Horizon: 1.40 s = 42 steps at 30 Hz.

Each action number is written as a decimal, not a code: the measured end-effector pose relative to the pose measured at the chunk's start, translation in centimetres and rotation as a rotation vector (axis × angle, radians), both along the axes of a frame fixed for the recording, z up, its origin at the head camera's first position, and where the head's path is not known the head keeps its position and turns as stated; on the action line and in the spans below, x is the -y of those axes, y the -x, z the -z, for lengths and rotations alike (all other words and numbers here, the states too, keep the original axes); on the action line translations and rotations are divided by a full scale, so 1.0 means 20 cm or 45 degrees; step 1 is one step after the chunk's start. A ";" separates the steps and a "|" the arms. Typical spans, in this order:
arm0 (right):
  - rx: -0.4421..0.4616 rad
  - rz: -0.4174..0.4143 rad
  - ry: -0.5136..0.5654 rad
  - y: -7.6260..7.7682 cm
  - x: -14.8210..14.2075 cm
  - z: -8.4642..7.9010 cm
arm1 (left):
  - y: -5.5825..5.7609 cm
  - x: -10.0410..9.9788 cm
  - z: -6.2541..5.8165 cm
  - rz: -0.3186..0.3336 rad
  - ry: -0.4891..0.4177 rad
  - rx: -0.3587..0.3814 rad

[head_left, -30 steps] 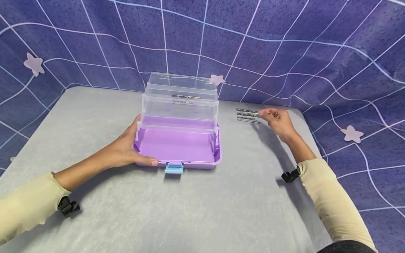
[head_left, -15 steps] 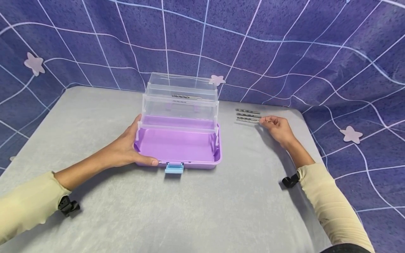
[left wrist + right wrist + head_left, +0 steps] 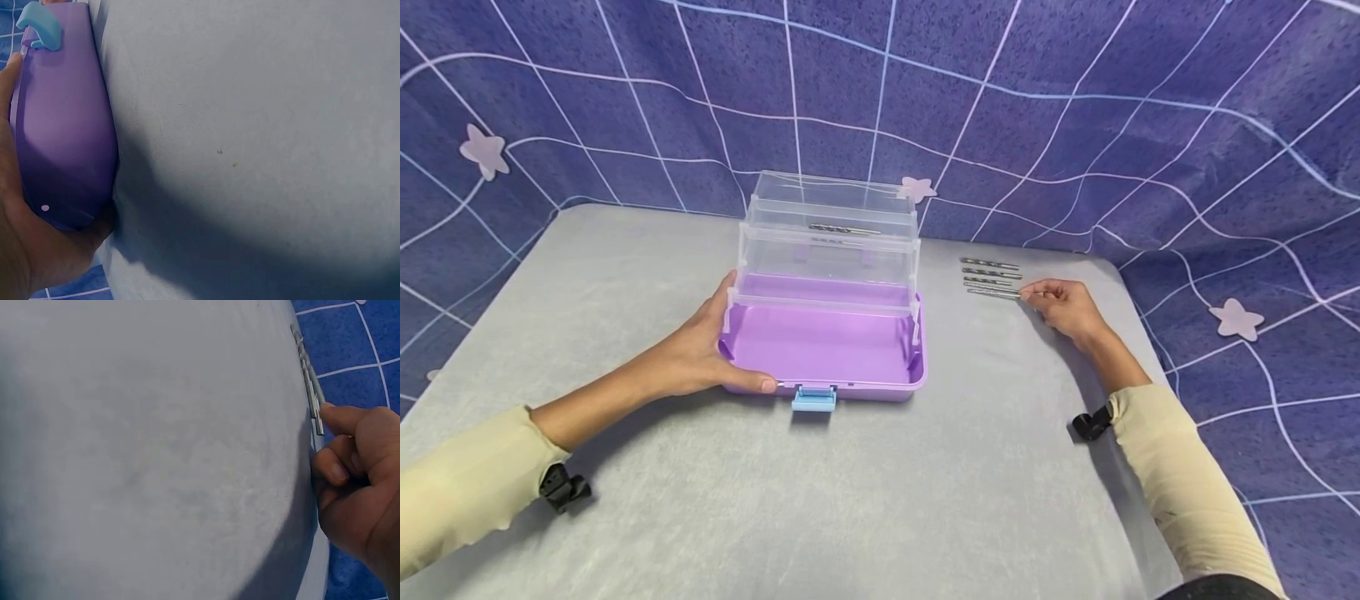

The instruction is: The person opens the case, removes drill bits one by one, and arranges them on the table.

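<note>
A purple tool box [image 3: 820, 343] with clear fold-out trays [image 3: 827, 260] stands open on the table. My left hand [image 3: 696, 354] grips its left end, the thumb along the front rim and the fingers round the side. In the left wrist view the same hand [image 3: 31, 240] clasps the box's purple wall [image 3: 65, 125]. To the right of the box, several metal drill bits lie side by side. With thumb and fingertips, my right hand [image 3: 1063, 308] pinches the shank end of the nearest drill bit [image 3: 991, 292]. A few bits [image 3: 310, 387] show beside its fingertips in the right wrist view.
Drill bits [image 3: 844, 229] lie in an upper clear tray. A light blue latch [image 3: 813, 400] hangs down at the box front. The grey table [image 3: 880, 500] meets a blue grid-patterned cloth [image 3: 1075, 133] along its back and right edges.
My right hand has moved from the far bits toward me, past the others in the row, with the pinched drill bit. The left hand and the box have stayed put.
</note>
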State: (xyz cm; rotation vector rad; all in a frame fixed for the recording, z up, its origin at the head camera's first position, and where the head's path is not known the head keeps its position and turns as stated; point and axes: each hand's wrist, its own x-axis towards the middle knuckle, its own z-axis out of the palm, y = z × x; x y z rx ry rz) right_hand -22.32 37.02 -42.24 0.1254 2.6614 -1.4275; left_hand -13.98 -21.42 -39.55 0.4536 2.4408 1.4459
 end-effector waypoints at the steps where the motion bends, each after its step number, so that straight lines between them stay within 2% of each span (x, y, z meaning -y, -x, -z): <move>1: 0.002 -0.018 -0.014 0.00 0.00 0.00 | 0.00 0.00 0.00 -0.001 0.000 0.001; 6: 0.011 -0.064 -0.061 0.02 0.00 -0.01 | 0.00 0.01 0.00 -0.003 0.010 -0.004; 14: 0.033 -0.057 -0.077 0.04 0.00 -0.01 | 0.00 0.01 -0.01 -0.001 0.016 -0.013; 18: 0.041 -0.045 -0.066 0.04 0.00 -0.02 | 0.00 0.01 -0.01 0.002 0.008 -0.014; 27: 0.055 -0.020 -0.027 0.04 0.00 -0.01 | 0.00 0.01 -0.01 -0.014 0.067 0.007; 36: 0.078 -0.020 0.128 0.04 -0.02 -0.03 | 0.00 0.01 0.00 0.004 0.127 0.021; 42: 0.033 -0.055 0.080 0.07 0.02 -0.07 | -0.01 0.02 0.00 -0.008 0.173 0.029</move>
